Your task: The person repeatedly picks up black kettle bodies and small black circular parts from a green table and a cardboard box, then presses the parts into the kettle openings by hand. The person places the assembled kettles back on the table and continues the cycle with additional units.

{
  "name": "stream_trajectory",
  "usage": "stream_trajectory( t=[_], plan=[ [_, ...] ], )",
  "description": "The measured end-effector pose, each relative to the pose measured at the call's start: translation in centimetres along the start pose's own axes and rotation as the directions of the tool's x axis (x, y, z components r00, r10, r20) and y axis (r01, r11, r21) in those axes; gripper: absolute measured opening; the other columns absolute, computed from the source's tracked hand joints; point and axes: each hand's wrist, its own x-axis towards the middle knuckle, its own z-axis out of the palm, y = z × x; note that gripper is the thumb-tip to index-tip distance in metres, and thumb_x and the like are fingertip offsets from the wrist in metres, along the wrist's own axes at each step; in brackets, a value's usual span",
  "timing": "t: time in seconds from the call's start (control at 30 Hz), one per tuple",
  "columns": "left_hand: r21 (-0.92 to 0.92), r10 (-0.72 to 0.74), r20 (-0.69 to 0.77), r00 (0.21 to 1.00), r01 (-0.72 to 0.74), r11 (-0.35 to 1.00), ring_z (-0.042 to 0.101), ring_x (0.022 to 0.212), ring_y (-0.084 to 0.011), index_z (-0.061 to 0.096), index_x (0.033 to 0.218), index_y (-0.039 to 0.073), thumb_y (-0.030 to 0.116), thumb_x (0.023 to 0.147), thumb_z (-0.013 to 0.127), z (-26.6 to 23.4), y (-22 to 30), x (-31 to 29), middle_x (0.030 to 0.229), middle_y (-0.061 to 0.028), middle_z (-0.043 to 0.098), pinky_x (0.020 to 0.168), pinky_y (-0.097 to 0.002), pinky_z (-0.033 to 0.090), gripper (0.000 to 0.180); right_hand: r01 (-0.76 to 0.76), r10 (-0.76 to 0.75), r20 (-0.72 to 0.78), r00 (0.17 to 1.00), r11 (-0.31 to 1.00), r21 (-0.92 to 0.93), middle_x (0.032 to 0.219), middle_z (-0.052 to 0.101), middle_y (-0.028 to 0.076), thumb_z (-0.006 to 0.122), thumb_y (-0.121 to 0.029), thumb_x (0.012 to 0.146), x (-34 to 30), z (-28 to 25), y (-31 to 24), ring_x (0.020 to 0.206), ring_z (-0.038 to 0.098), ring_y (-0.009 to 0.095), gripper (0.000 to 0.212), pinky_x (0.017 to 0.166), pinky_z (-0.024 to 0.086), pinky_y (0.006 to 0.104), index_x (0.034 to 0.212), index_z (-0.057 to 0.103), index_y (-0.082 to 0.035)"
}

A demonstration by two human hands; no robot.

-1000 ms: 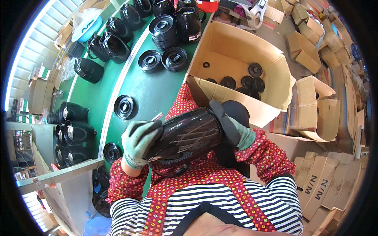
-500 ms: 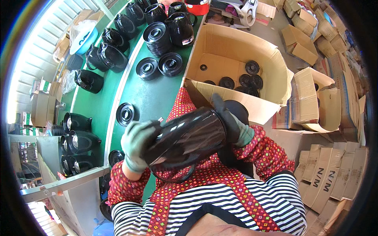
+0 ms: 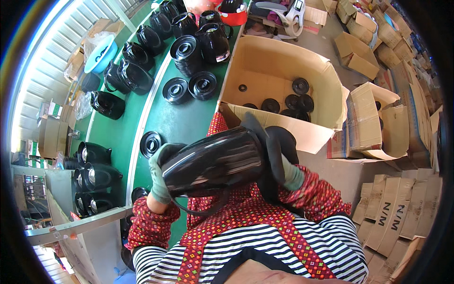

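Note:
A glossy black jug (image 3: 213, 163) lies on its side across my lap, its handle loop hanging down toward me. My left hand (image 3: 160, 169), in a green and dark work glove, is closed round its left end. At the other end my right hand (image 3: 273, 150), gloved alike, presses with its fingers against the rim; the palm side is hidden. A round black lid (image 3: 151, 143) lies on the green table just beyond my left hand.
The green table (image 3: 125, 120) carries several black jugs (image 3: 135, 75), a stack of black lids (image 3: 186, 53) and a blue basin (image 3: 101, 53). An open cardboard box (image 3: 283, 54) with black lids inside stands ahead on the right. More cartons (image 3: 385, 208) are stacked at the right.
The jug has rolled in my hands and risen slightly. My left hand has shifted from over its end to the outer side, and more of the jug's smooth body shows.

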Motion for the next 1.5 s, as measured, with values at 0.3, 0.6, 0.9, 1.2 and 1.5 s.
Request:
stream_trajectory(
  t=[0.3, 0.6, 0.9, 1.2, 1.5],
  plan=[
    [0.419, 0.441, 0.129, 0.888, -0.451, 0.788, 0.070, 0.090, -0.0371, 0.073, 0.108, 0.000, 0.026, 0.064, 0.088, -0.5, 4.3, 4.4, 0.108, -0.0169, 0.074, 0.080, -0.0426, 0.055, 0.054, -0.254, 0.274, 0.059, 0.960, 0.762, 0.596, 0.157, 0.049, 0.014, 0.054, -0.038, 0.112, 1.9, -3.7, 5.8, 0.134, 0.060, 0.029, 0.068, 0.112, 0.051, 0.0405, 0.167, 0.028, -0.007],
    [-0.804, -0.522, 0.415, 0.745, 0.569, 0.174, 0.074, 0.109, -0.0274, 0.064, 0.135, -0.004, 0.030, 0.099, 0.072, 5.7, -3.3, -3.4, 0.125, -0.0185, 0.073, 0.097, -0.0393, 0.060, 0.050, 0.542, -0.345, 0.433, 0.833, 0.670, -0.507, 0.170, 0.027, 0.028, 0.071, -0.057, 0.095, -0.7, 0.2, -2.7, 0.157, 0.030, 0.045, 0.101, 0.126, 0.027, 0.0517, 0.167, 0.027, -0.002],
    [-0.851, -0.456, 0.426, 0.782, 0.517, 0.091, 0.071, 0.116, -0.0275, 0.059, 0.142, -0.004, 0.032, 0.101, 0.070, 7.7, -4.4, -5.4, 0.132, -0.0210, 0.070, 0.100, -0.0395, 0.059, 0.056, 0.652, -0.472, 0.456, 0.754, 0.453, -0.608, 0.155, 0.044, 0.027, 0.084, -0.051, 0.083, -2.1, 2.2, -3.6, 0.143, 0.045, 0.046, 0.084, 0.117, 0.039, 0.0549, 0.147, 0.058, -0.004],
    [-0.805, -0.484, 0.158, 0.861, 0.396, 0.441, 0.074, 0.106, -0.0277, 0.071, 0.130, -0.003, 0.023, 0.085, 0.082, 2.3, -2.7, -1.9, 0.117, -0.0132, 0.079, 0.099, -0.0402, 0.058, 0.053, 0.207, -0.212, -0.192, 0.958, 0.977, -0.046, 0.136, 0.062, 0.011, 0.055, -0.029, 0.109, -2.0, 1.9, 0.5, 0.124, 0.061, 0.020, 0.048, 0.110, 0.047, 0.0336, 0.146, 0.050, 0.001],
    [0.611, 0.443, 0.266, 0.856, -0.505, 0.610, 0.062, 0.095, -0.0305, 0.074, 0.128, 0.008, 0.024, 0.071, 0.077, 4.2, 4.8, -0.5, 0.127, -0.0098, 0.069, 0.083, -0.0389, 0.056, 0.059, -0.528, 0.528, -0.020, 0.849, 0.849, -0.010, 0.135, 0.070, 0.011, 0.041, -0.027, 0.117, 4.6, -2.8, -1.8, 0.123, 0.067, 0.019, 0.044, 0.110, 0.051, 0.0342, 0.147, 0.058, 0.000]
  ],
)
